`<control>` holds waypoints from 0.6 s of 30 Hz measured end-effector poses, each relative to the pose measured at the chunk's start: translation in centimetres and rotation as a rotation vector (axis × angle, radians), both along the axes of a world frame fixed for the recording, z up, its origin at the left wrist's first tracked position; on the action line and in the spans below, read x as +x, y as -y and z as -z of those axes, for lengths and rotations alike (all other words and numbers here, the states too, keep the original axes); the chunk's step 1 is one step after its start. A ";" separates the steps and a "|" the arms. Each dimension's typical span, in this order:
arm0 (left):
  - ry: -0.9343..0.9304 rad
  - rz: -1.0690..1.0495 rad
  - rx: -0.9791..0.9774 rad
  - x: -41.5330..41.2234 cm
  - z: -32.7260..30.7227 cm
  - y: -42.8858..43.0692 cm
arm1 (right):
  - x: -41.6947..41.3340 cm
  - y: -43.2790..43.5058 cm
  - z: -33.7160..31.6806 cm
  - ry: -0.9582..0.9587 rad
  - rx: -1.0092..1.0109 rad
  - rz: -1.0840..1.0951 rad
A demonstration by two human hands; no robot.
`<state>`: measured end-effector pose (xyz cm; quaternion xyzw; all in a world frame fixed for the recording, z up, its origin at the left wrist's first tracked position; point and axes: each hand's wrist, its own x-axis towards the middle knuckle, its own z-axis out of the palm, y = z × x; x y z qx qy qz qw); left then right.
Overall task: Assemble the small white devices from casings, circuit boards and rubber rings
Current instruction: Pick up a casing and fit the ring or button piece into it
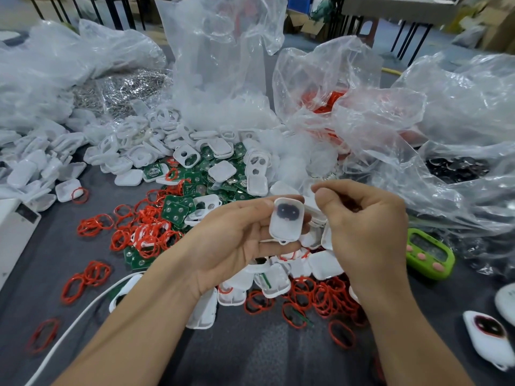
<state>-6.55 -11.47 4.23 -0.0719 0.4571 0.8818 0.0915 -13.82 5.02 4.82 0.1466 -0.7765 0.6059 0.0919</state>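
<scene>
We hold a white casing (284,232) in our left grip (231,240). It lies flat across the fingers with the thumb pressed on its upper left edge, and a dark patch shows through its upper half. A small loop sticks out at its lower end.

Our right grip (367,229) hovers just right of the casing with its fingers curled and thumb and forefinger close together. We cannot tell whether it holds anything. White parts show just under its palm, but whether they are in the grip or on the pile below is unclear.

Below both grips, more white shells (274,280) lie on the grey desk (250,352) among red rings (320,299). Left of the left grip more rings spread out, mixed with green circuit boards (178,208).

Beyond the grips sits a heap of white shells and boards, and behind it crumpled clear plastic bags (223,65). Just right of the right grip lies a green timer (429,253). Farther right and nearer to us rests a white device (489,335) with a dark oval. A white cable (83,310) runs under our left forearm.
</scene>
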 end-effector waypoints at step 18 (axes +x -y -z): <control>0.048 -0.199 -0.186 -0.2 0.3 -0.5 | -0.3 -0.2 0.4 0.183 0.034 -0.202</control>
